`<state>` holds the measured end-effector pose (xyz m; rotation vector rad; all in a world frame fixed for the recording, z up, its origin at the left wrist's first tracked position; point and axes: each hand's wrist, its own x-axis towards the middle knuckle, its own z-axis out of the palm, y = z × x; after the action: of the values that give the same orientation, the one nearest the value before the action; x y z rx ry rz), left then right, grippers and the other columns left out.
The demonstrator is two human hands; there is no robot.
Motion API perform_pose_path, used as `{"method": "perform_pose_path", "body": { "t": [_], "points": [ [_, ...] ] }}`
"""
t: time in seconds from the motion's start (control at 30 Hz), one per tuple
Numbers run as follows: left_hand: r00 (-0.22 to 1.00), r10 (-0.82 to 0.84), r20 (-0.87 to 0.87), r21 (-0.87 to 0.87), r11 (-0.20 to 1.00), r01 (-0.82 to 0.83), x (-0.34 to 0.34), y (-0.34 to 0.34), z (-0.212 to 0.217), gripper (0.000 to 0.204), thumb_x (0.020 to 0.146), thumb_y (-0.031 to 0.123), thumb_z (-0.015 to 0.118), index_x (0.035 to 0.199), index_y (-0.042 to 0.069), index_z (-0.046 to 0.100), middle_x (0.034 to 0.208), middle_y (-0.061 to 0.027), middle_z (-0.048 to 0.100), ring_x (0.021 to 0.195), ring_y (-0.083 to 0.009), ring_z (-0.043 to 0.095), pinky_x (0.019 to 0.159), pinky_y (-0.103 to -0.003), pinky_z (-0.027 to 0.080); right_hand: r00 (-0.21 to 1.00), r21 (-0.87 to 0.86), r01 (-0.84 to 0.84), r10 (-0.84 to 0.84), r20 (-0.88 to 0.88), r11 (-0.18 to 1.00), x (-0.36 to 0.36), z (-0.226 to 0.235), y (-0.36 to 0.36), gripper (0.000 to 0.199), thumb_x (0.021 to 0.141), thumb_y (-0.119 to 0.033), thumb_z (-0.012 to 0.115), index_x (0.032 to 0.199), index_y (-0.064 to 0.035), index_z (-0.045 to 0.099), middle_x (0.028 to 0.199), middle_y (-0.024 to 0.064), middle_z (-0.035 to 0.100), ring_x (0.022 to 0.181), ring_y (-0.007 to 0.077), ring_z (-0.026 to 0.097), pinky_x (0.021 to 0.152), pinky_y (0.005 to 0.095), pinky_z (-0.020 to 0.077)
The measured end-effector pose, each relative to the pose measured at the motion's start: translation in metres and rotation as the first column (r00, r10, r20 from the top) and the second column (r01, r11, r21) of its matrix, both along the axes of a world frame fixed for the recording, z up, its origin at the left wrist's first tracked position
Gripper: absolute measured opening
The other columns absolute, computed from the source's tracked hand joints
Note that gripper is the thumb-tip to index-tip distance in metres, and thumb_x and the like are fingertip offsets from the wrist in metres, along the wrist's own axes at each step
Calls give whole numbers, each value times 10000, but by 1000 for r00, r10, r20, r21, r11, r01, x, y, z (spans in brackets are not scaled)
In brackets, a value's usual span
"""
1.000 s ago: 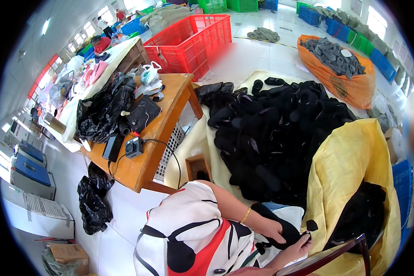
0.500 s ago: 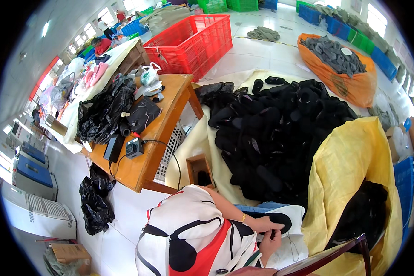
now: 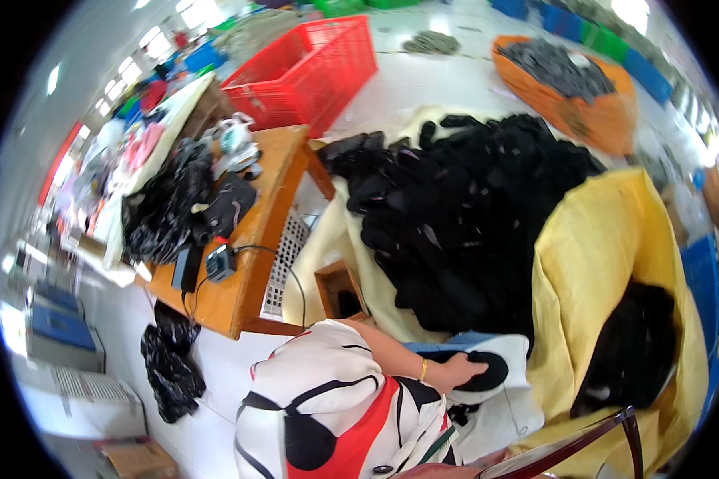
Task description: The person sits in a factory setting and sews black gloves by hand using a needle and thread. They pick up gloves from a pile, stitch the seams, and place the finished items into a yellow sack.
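The left hand's [image 3: 460, 373] fingers were drawn together, gripping a rounded black fabric piece [image 3: 494, 373] that lay over a smooth white cloth [image 3: 513, 405] at the near side. The right hand [image 3: 492, 460] showed only partly at the near edge, beside a dark red glasses frame [image 3: 567, 440]; whether its fingers held anything could not be told. Just beyond the cloth rose a large heap of black fabric pieces [image 3: 463, 231]. A crumpled yellow sack [image 3: 595, 227] stood right, an orange-brown wooden table [image 3: 280, 172] left, and a red plastic crate [image 3: 327, 76] far left.
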<state>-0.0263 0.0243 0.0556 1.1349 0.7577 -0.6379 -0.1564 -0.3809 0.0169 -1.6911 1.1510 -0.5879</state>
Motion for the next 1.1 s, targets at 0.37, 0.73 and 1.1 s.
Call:
{"method": "perform_pose_path", "body": {
  "t": [0.37, 0.73, 1.1],
  "points": [
    [965, -66, 252, -175, 978, 112, 3, -19, 2, 331, 937, 224, 668, 1152, -27, 643, 1162, -95, 677, 1032, -178, 647, 954, -327, 506, 812, 290, 307, -408, 417, 907, -167, -11, -16, 307, 965, -129, 486, 1209, 53, 526, 1110, 142, 606, 968, 271, 605, 883, 393, 512],
    [994, -101, 47, -262, 959, 110, 13, -28, 28, 331, 918, 99, 666, 1228, -8, 619, 1201, -96, 667, 1085, -191, 639, 973, -319, 501, 903, 593, -417, 390, 182, 689, 30, 48, 188, 130, 982, -152, 611, 1071, -61, 640, 711, -7, 605, 582, 46, 539, 522, 195, 429],
    [991, -114, 65, -279, 952, 127, 14, -25, 18, 303, 901, 48, 655, 1200, 4, 642, 1172, -79, 681, 1059, -174, 646, 954, -303, 501, 674, 378, -689, 739, 20, 618, 75, 59, 235, 142, 910, -124, 611, 1023, -46, 648, 697, 111, 626, 565, 204, 576, 559, 313, 466]
  ]
}}
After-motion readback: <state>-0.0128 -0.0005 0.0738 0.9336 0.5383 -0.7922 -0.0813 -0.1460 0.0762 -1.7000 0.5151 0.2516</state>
